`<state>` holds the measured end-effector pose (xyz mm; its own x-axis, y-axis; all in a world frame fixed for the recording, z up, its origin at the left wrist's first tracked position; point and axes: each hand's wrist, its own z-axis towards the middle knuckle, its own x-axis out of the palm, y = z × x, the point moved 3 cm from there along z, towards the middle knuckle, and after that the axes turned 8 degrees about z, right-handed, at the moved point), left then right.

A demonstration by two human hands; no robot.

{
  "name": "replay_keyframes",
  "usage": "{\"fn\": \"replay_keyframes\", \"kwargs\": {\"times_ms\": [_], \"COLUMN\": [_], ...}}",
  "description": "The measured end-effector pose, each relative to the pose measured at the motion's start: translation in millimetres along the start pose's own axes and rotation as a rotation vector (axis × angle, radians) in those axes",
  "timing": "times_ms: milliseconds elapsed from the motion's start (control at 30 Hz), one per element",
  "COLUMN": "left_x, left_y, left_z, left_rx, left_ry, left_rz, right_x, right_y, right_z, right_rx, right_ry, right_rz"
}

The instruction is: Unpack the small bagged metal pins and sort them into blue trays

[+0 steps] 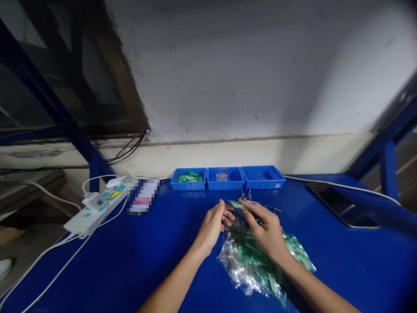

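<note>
Between the thumb and fingers of my right hand [267, 232] is a small green plastic packet [234, 203]. My left hand [212, 226] is close by on the left, its fingers loosely curled and apart, with nothing visible in them. Below both hands lies a heap of clear and green plastic bags [257, 265], partly hidden by my right hand and forearm. Several thin metal pins or screws [247, 196] lie just beyond the hands; their exact kind is too small to tell.
Three blue bins stand along the wall: the left bin [189, 187] holds green packets, the middle bin [224, 186] small clear packets. The right bin [263, 184] shows a bare floor. A white power strip [81, 221] with cables lies left; a dark phone [342, 206] lies right.
</note>
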<state>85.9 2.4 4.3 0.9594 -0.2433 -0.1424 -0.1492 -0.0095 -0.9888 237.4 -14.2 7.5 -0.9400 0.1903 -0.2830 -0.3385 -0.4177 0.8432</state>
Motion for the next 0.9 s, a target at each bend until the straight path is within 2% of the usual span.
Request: {"fn": "replay_keyframes", "kwargs": {"times_ms": [100,200,267,333,433,500,600,667,767,833,900], "left_x": [-2.0,-7.0,-10.1,-8.6,0.0,4.0,3.0,-0.4,-2.6,-3.7,-12.1], "left_y": [4,3,-2,-7,-12,-14,-14,-11,-2,0,-4], "left_z": [4,5,2,-3,-11,-14,-11,-6,0,1,3], "left_rx": [-0.033,0.118,0.277,0.455,0.666,0.708,0.583,0.392,0.101,0.047,0.129], "left_ry": [0.006,-0.078,-0.175,-0.205,-0.125,-0.085,-0.075,-0.07,-0.03,0.0,-0.051], "left_rz": [-0.109,0.062,0.272,0.508,0.761,0.806,0.682,0.492,0.167,0.061,0.156], "right_x": [3,5,4,4,5,6,3,1,4,9,12], "right_y": [4,4,3,1,-3,-6,-7,-4,1,4,6], "right_z": [-4,-4,-3,0,3,4,4,3,-2,-6,-8], "right_rx": [-0.125,-0.126,-0.053,0.058,0.237,0.294,0.2,0.043,-0.19,-0.268,-0.274], "right_ry": [0.092,0.116,0.082,0.056,0.095,0.113,0.045,0.016,0.057,0.12,0.169], "right_rz": [-0.077,-0.076,-0.049,0.018,0.156,0.217,0.17,0.059,-0.078,-0.122,-0.159]}}
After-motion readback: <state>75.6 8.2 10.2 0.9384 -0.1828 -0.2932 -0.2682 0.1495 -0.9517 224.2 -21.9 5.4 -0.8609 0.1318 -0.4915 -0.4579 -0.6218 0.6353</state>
